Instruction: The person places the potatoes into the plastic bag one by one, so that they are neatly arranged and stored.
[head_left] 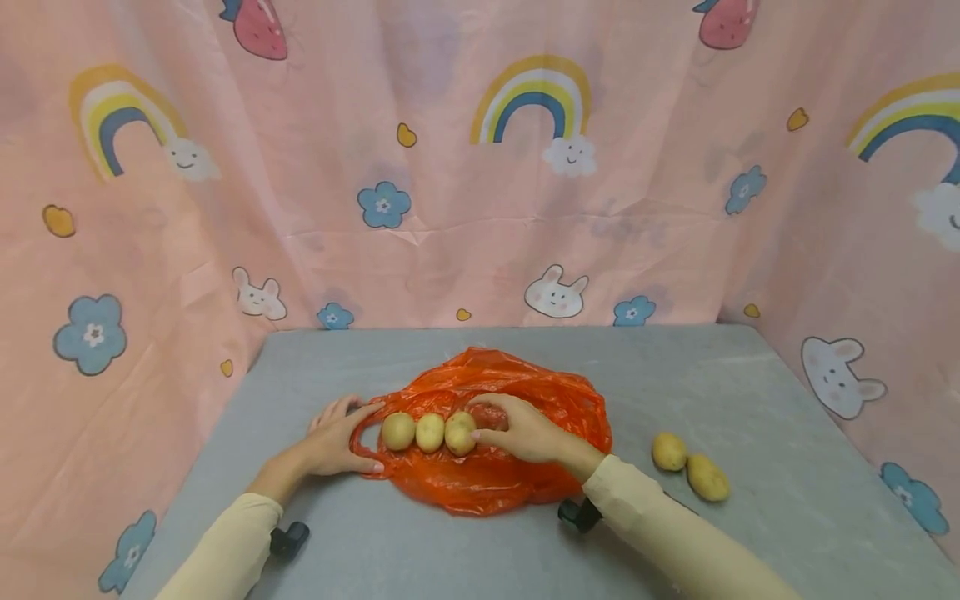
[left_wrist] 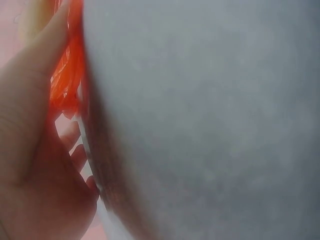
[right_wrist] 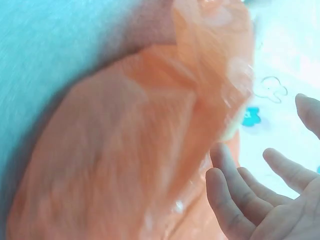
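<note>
Three potatoes lie side by side in a row on an orange-red plastic bag [head_left: 480, 492]: a left one [head_left: 398, 432], a middle one [head_left: 431, 433] and a right one [head_left: 461, 432]. At the bag's left end is my left hand [head_left: 330, 442], thumb and fingers spread apart and touching the handle loop. Orange plastic [left_wrist: 70, 80] shows beside that thumb in the left wrist view. My right hand [head_left: 525, 429] is over the bag with its fingertips beside the right potato; whether they touch it, I cannot tell. In the right wrist view, its fingers [right_wrist: 240, 195] are spread.
Two more potatoes, one nearer the bag [head_left: 669, 452] and one beside it [head_left: 707, 477], lie on the grey table [head_left: 360, 550] to the right. A pink patterned curtain [head_left: 450, 183] hangs behind the table and along both sides.
</note>
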